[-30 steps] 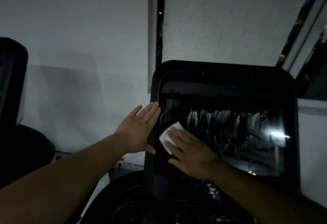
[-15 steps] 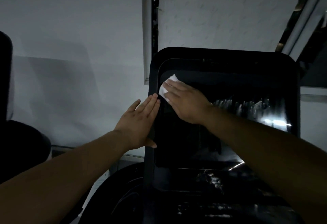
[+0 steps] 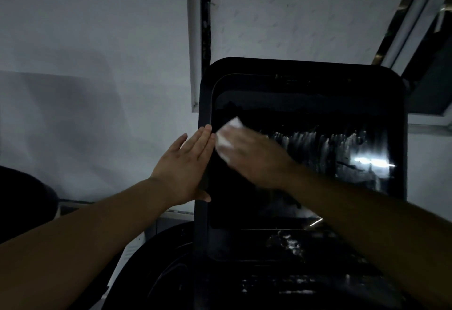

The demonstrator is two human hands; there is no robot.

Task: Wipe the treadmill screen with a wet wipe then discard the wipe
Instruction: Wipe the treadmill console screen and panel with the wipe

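Head view: right hand (image 3: 254,155), blurred, fingers flat, pressing wipe (image 3: 226,137) on screen (image 3: 318,163) near its left edge; left hand (image 3: 186,167), fingers straight together, bracing frame (image 3: 204,104); wet streaks right.

Counted: 1 black glossy treadmill screen (image 3: 318,104) in a dark rounded frame | 1 white crumpled wet wipe (image 3: 226,136) | 2 bare hands: 1 left hand (image 3: 187,170), 1 right hand (image 3: 256,158) | 1 bright light reflection (image 3: 371,161) noted on the glass | 1 pale wall panel (image 3: 97,40) counted at left
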